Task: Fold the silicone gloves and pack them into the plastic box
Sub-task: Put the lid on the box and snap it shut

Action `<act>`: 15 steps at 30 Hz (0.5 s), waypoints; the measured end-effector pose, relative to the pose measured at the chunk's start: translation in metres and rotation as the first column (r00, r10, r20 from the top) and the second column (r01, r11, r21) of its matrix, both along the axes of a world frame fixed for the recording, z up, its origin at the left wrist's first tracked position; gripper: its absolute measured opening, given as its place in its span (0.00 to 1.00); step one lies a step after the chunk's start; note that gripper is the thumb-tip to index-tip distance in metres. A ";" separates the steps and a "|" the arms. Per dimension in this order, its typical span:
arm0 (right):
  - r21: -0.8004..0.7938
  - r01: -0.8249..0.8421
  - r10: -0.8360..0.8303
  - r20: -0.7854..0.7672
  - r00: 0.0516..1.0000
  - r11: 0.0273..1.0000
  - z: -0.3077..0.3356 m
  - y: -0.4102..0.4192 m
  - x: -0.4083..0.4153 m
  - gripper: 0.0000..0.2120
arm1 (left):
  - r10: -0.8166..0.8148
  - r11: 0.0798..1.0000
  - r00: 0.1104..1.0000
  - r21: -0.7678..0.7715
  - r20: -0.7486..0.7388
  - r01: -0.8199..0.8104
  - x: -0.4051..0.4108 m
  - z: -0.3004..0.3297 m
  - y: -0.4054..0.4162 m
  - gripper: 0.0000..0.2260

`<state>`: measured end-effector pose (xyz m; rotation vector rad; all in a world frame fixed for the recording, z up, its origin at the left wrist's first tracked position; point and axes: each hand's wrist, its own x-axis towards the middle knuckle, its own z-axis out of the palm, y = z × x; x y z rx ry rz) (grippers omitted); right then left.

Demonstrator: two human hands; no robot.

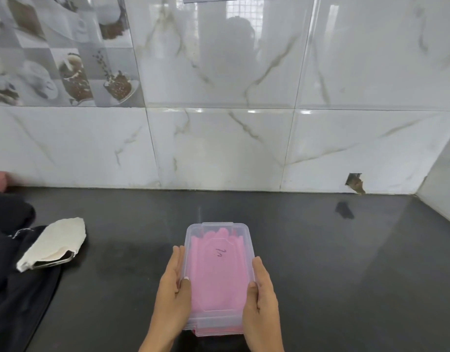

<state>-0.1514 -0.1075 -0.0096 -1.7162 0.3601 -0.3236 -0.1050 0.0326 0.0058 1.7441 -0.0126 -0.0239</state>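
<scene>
A clear plastic box with its lid on lies on the black counter, near the front centre. Pink silicone gloves show through the lid, filling the inside, with a small dark mark on the lid above them. My left hand grips the box's left side, thumb resting on the lid. On the opposite side, my right hand holds the box the same way, thumb on top.
At the left lies a phone wrapped in a white cloth on dark fabric. A marble-tiled wall rises behind the black counter, with a broken hole low at the right.
</scene>
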 end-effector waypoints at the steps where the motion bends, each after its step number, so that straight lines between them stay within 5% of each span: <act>1: -0.028 -0.011 0.011 -0.005 1.000 1.000 0.000 -0.001 0.000 0.23 | 0.003 1.000 1.000 0.003 0.005 -0.003 0.000 -0.001 0.000 0.29; 10: -0.312 -0.127 0.100 -0.103 0.990 0.942 0.019 -0.027 0.018 0.22 | -0.016 0.987 0.998 0.159 0.055 0.007 0.016 -0.002 0.007 0.29; 15: -0.342 -0.119 0.061 -0.177 0.982 0.932 0.044 -0.039 0.090 0.24 | 0.001 0.879 0.998 0.476 0.061 -0.030 0.081 0.017 -0.007 0.20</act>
